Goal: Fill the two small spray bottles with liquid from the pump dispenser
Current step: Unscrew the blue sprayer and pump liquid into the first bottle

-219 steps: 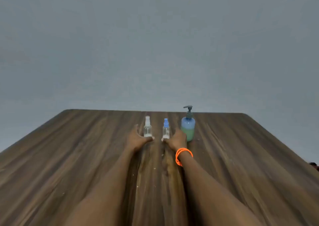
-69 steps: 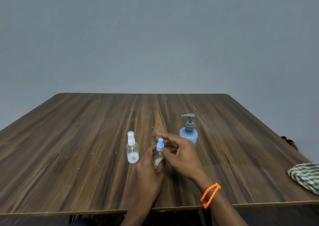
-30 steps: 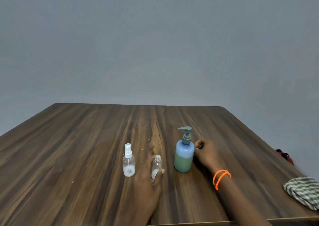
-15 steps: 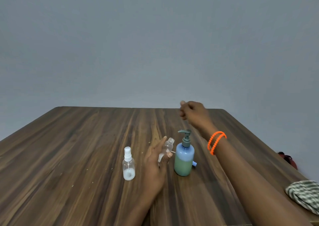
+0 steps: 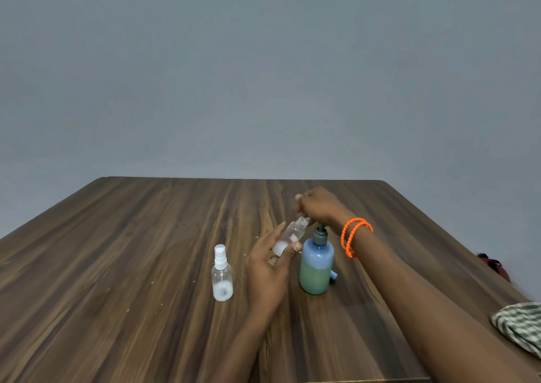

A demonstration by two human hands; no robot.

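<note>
Bottle 1 (image 5: pixel 291 237) uncapped, tilted, pinched by left hand (image 5: pixel 268 268), mouth under nozzle | right hand (image 5: pixel 320 207) curled over pump dispenser (image 5: pixel 316 265) head | bottle 2 (image 5: pixel 222 277) capped, left of grip | fills pending: 2

A single head-worn wide-angle view looks forward and slightly down across the table (image 5: pixel 146 251) toward the far wall (image 5: pixel 263 75), both hands close below.

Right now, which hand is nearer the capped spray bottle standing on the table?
Left. The left hand holds the uncapped bottle just right of the capped spray bottle; the right hand is farther, on the pump dispenser.
</note>
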